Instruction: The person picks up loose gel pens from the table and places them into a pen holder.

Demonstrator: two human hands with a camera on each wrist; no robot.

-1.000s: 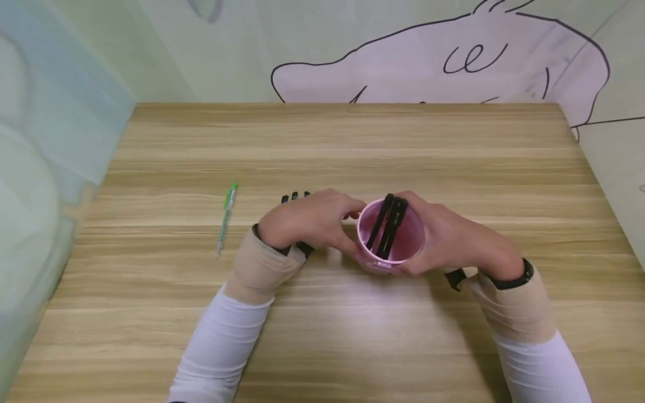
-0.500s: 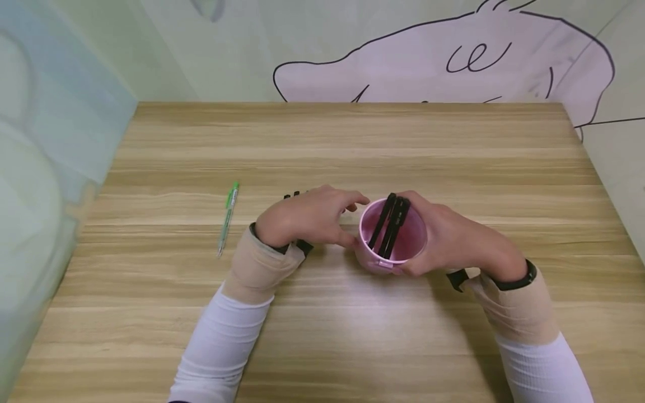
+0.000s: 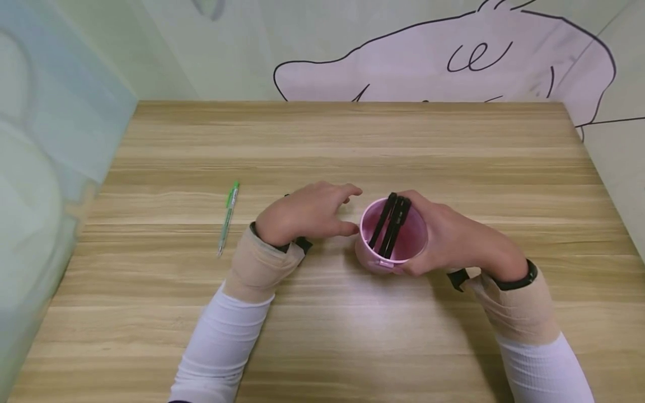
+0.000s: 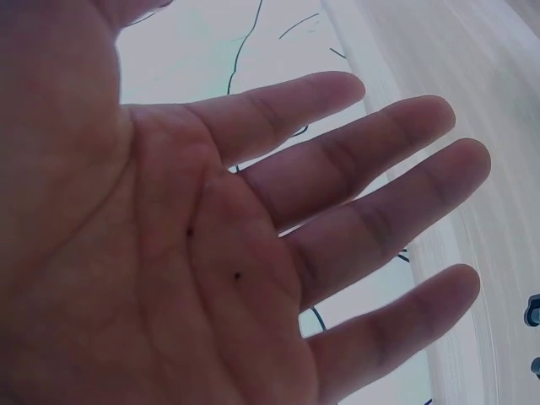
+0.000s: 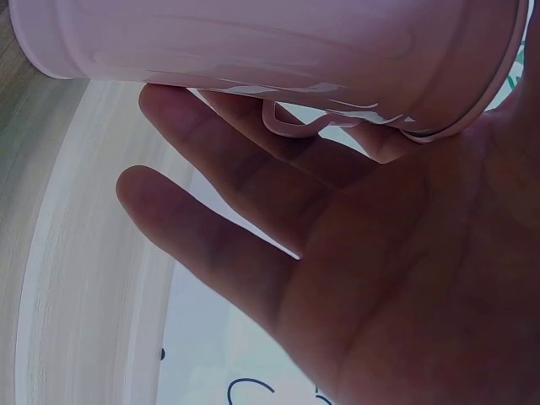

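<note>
My right hand (image 3: 443, 235) grips a pink cup (image 3: 368, 258) from its right side, the thumb near the front rim. Several black pens (image 3: 396, 224) lean together inside it. In the right wrist view a small pink loop (image 5: 291, 126) sticks out from the cup wall, beside the fingers (image 5: 211, 152). Left of the cup, my left hand (image 3: 314, 212) hovers with the thumb and index finger spread apart. Its fingers (image 4: 346, 164) are straight in the left wrist view, holding nothing. Dark ends of small objects (image 4: 533, 310) show at that view's right edge; the head view mostly hides them behind the hand.
A green pen (image 3: 228, 219) lies on the wooden table (image 3: 322, 145), left of my left hand. Behind the table stands a wall (image 3: 413, 61) with a cartoon drawing.
My left hand has let go of the cup and drawn back slightly to the left and away, its thumb and index finger spreading. The right hand keeps holding the cup in almost the same place.
</note>
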